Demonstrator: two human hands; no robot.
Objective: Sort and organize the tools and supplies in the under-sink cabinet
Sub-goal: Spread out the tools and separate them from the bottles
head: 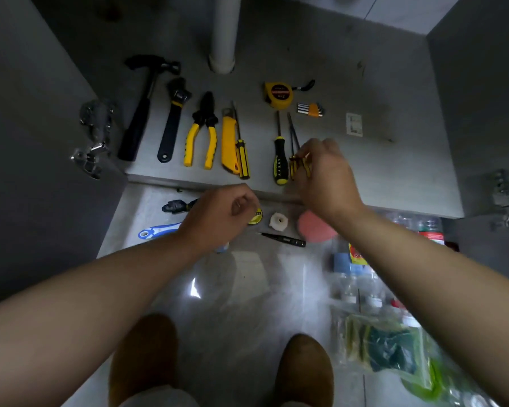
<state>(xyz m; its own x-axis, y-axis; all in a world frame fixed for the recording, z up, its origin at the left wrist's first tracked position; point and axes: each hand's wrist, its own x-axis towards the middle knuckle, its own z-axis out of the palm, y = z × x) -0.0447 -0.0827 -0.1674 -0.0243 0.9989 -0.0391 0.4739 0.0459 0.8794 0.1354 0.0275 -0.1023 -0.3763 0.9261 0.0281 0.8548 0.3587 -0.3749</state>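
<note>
Right hand pinches 2 small screwdrivers, handles partly hidden. Left hand curled, contents unclear; covers most of yellow roll. Bags at right blurred.

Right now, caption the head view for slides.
Right hand pinches slim screwdrivers at the end of a row of hammer, wrench, pliers and knife on the cabinet floor.

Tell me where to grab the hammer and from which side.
Grip the hammer by the near end of its black handle, coming from the cabinet opening: the handle points outward, the head lies at the back, and a wrench lies close on its right.
</note>
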